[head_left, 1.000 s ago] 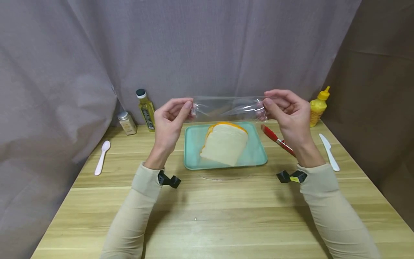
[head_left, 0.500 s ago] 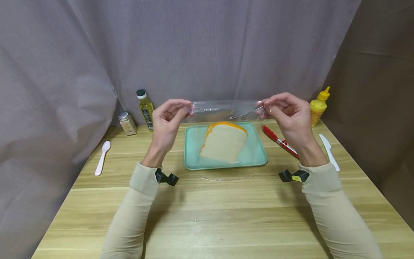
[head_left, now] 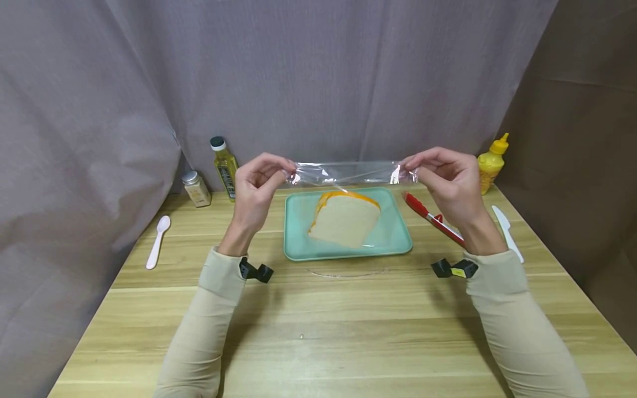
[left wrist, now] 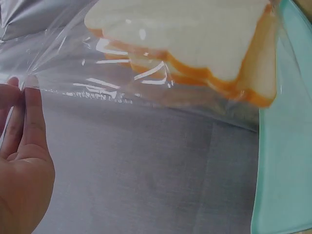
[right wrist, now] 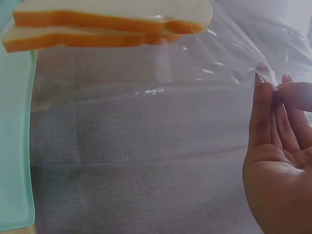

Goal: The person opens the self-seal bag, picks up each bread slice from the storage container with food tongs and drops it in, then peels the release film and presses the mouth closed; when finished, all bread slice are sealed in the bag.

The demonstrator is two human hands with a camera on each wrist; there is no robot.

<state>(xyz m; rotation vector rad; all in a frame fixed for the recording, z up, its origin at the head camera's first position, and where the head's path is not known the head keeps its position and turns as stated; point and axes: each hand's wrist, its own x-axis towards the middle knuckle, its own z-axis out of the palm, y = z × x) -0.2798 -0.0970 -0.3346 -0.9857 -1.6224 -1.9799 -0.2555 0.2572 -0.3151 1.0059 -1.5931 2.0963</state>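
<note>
My left hand (head_left: 256,188) and right hand (head_left: 450,185) each pinch a top corner of a clear sheet of plastic wrap (head_left: 348,172), stretched between them above the tray's far edge. Behind and below the film, stacked bread slices (head_left: 343,219) with orange-brown crusts sit on a mint-green tray (head_left: 296,249). In the left wrist view, the left hand (left wrist: 27,161) holds the gathered film between thumb and fingers. Likewise, the right wrist view has the right hand (right wrist: 280,141) gripping a bunched corner. How far the film reaches over the bread is hard to tell.
At the left stand a white spoon (head_left: 158,243) lying flat, a small spice jar (head_left: 196,189) and an oil bottle (head_left: 225,168). To the right are red-handled tongs (head_left: 433,220), a white knife (head_left: 506,232) and a yellow squeeze bottle (head_left: 491,163). A curtain (head_left: 328,72) hangs behind the table.
Both hands have lowered slightly, and the right hand has shifted a little to the right. The plastic wrap's upper edge has dropped and now looks more tautly stretched.
</note>
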